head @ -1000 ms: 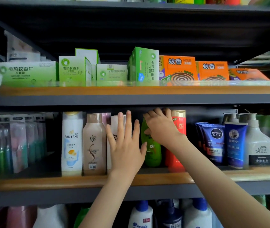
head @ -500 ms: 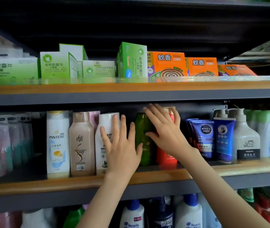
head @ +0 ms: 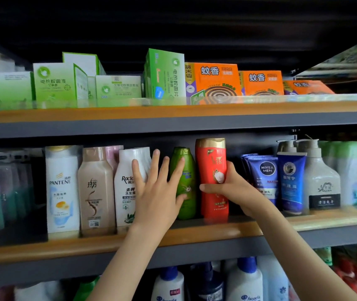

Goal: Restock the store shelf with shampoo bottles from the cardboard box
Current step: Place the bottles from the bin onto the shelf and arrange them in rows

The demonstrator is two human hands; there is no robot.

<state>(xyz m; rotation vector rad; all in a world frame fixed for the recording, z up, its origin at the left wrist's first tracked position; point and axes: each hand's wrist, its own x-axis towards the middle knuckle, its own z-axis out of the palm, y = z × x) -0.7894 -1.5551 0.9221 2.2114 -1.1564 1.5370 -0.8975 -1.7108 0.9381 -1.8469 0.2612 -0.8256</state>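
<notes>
Middle shelf (head: 216, 233), shampoo row. The right hand (head: 236, 190) grips the red shampoo bottle (head: 212, 161) at mid-body, thumb across its front and fingers wrapped round its right side. The bottle stands upright on the shelf, just beside the green bottle (head: 189, 185) on its left and near the blue Nivea tube (head: 264, 170) on its right. The left hand (head: 158, 192) is flat, fingers spread and straight, laid against the green bottle and the white bottle (head: 125, 187); it holds nothing.
</notes>
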